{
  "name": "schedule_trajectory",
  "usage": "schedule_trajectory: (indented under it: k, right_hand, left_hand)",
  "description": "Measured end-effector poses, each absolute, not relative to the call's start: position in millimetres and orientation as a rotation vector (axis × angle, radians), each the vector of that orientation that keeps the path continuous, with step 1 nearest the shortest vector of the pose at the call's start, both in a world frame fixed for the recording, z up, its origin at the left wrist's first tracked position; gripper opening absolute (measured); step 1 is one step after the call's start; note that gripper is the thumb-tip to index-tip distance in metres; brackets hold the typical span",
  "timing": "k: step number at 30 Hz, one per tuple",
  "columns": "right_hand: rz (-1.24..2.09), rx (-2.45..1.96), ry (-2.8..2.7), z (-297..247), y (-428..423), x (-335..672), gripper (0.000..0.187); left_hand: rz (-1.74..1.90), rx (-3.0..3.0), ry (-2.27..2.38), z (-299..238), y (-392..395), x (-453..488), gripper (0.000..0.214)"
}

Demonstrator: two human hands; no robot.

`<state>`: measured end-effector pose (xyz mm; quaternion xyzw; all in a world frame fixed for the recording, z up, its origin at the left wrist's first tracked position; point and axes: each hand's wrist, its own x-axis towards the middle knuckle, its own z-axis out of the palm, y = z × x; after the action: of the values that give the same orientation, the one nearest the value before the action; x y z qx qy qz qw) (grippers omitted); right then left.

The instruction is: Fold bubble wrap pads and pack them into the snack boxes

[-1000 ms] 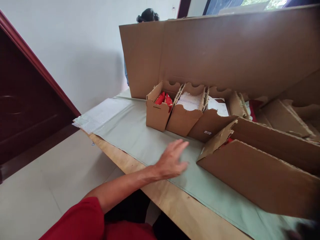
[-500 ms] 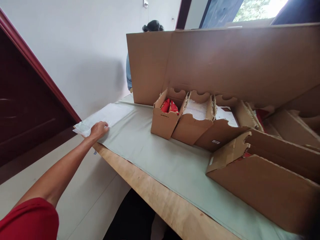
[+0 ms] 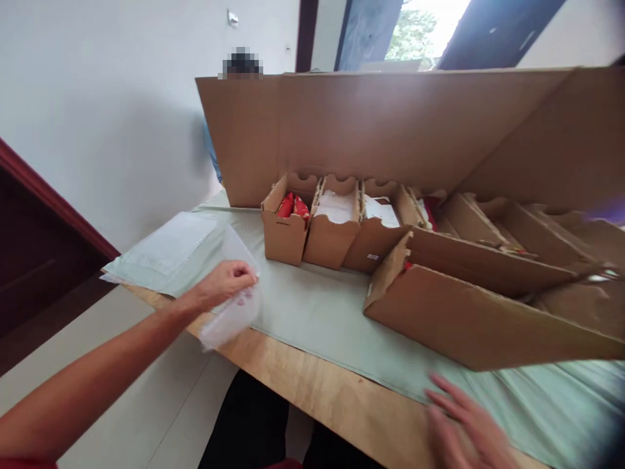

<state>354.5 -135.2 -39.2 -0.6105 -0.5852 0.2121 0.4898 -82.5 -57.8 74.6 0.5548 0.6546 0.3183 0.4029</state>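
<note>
My left hand point(image 3: 228, 284) pinches a translucent plastic bag point(image 3: 232, 322) by its edge. The bag hangs tilted over the table's front edge, partly hidden behind my fingers. To its left, a stack of flat clear plastic bags point(image 3: 166, 247) lies on the pale green cloth point(image 3: 312, 303). My right hand point(image 3: 463, 423), slightly blurred, is low at the right with its fingers apart and nothing in them. It is over the table's front edge, near the long cardboard box point(image 3: 469, 312).
Several open cardboard bins stand in a row, one with red packets point(image 3: 294, 206), another with white sheets point(image 3: 336, 205). A tall cardboard panel point(image 3: 381, 130) rises behind them. Beyond it a person point(image 3: 243, 63) is partly visible. The bare wooden edge point(image 3: 303, 368) faces me.
My left hand has lifted a plastic bag off the stack and brought it to the right. My right hand has come into view. The camera has turned rightward.
</note>
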Motion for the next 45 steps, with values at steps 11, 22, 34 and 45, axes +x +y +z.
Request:
schedule_trajectory:
  k: [11, 22, 34, 45]
  right_hand:
    - [1.39, -1.188, -1.13, -28.5, -140.2, 296.2, 0.085]
    - [1.312, -1.409, -1.13, -11.2, -142.3, 340.6, 0.073]
    - [0.218, -1.641, -1.579, -8.5, -145.7, 365.8, 0.035]
    - [0.319, -1.556, -2.306, -43.6, -130.3, 316.1, 0.049]
  left_hand:
    - [0.546, 1.853, 1.188, 42.1, -79.8, 26.9, 0.033]
    - [0.339, 2.605, 1.544, -21.0, -61.0, -0.6, 0.036]
    - [0.508, 2.782, 1.468, 7.2, -94.0, 22.8, 0.034]
    - [0.192, 2.696, 1.204, -41.2, -66.9, 5.5, 0.056]
